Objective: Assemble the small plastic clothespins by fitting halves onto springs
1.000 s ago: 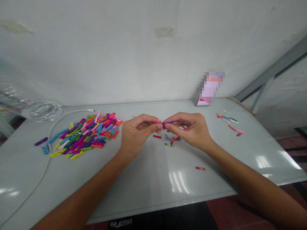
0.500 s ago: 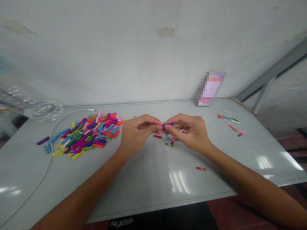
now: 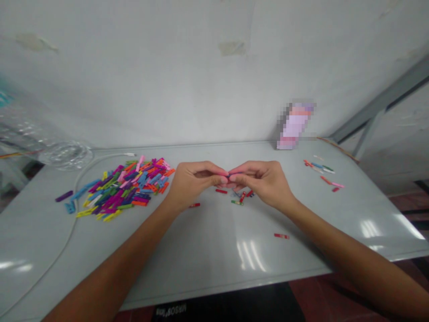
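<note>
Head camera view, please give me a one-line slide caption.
Left hand and right hand pinch a small blue piece above a table, a heap of colorful clothespins to their left.

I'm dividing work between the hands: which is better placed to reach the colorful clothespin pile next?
Probably the left hand: it is right beside the clothespin pile, while the right hand is farther across. Both, though, are pinching a small, mostly hidden blue piece.
</note>
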The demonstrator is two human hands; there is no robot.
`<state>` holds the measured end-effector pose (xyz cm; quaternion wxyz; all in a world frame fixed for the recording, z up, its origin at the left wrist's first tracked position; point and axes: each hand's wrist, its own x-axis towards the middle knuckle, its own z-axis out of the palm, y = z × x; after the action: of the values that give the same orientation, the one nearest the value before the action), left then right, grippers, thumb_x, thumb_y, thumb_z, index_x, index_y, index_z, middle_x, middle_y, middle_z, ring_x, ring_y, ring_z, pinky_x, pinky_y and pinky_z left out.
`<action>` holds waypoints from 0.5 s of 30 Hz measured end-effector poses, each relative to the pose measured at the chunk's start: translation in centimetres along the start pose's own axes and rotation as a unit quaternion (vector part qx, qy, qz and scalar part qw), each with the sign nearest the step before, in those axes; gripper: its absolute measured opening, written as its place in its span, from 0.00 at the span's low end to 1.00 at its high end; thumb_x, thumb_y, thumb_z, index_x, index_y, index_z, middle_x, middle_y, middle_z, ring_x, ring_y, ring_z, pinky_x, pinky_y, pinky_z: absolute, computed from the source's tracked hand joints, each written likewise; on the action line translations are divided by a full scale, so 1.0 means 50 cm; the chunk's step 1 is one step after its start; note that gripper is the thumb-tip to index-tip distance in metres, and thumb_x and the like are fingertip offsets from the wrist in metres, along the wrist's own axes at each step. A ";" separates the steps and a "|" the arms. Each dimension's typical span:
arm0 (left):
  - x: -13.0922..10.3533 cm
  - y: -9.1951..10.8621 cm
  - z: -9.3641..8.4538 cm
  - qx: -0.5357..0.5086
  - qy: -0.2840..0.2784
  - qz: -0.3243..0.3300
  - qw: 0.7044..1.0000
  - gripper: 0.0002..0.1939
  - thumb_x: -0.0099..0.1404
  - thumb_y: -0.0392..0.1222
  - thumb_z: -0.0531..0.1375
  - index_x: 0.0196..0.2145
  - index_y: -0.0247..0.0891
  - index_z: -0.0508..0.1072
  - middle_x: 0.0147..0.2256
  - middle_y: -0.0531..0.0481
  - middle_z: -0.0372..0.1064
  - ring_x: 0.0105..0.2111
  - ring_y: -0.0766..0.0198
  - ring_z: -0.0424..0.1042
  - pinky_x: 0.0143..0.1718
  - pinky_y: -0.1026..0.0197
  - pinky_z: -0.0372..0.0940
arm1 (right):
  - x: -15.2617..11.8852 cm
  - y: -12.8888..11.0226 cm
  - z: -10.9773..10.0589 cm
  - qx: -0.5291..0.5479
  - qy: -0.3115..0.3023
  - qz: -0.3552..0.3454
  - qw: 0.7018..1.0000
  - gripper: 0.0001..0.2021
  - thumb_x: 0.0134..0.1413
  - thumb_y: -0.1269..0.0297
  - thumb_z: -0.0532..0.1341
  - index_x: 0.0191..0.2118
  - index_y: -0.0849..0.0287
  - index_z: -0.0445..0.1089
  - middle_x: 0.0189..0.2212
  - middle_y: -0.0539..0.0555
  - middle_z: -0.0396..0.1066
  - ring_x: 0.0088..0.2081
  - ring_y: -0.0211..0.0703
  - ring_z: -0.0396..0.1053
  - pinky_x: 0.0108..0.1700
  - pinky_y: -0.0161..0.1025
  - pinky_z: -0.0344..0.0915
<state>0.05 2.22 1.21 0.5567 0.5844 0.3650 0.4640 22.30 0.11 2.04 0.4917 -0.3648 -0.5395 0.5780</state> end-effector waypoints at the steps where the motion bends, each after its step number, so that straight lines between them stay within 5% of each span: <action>1: 0.001 -0.002 -0.003 -0.002 -0.004 -0.008 1.000 0.07 0.59 0.42 0.82 0.35 0.42 0.91 0.31 0.47 0.86 0.31 0.59 0.85 0.38 0.62 0.81 | 0.001 -0.001 0.000 0.004 -0.001 0.007 1.000 0.13 0.52 0.56 0.83 0.38 0.58 0.88 0.31 0.54 0.88 0.34 0.48 0.89 0.38 0.37 0.88; 6: 0.005 -0.010 -0.014 -0.031 -0.040 -0.024 0.998 0.09 0.63 0.45 0.81 0.39 0.40 0.91 0.34 0.45 0.87 0.33 0.58 0.86 0.40 0.60 0.83 | 0.000 -0.006 0.001 -0.001 0.012 0.012 1.000 0.15 0.51 0.53 0.84 0.39 0.58 0.88 0.33 0.55 0.88 0.34 0.49 0.89 0.38 0.38 0.88; 15: 0.004 -0.008 -0.007 -0.043 -0.025 -0.048 0.998 0.13 0.58 0.46 0.83 0.36 0.37 0.90 0.29 0.45 0.85 0.29 0.56 0.85 0.37 0.58 0.84 | -0.007 -0.004 0.014 -0.006 0.031 0.024 0.999 0.14 0.47 0.55 0.85 0.36 0.56 0.89 0.29 0.53 0.87 0.30 0.45 0.87 0.37 0.37 0.86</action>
<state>-0.18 2.54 0.83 0.6120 0.5534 0.3584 0.4367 21.76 -0.41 2.29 0.4918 -0.3981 -0.5188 0.5749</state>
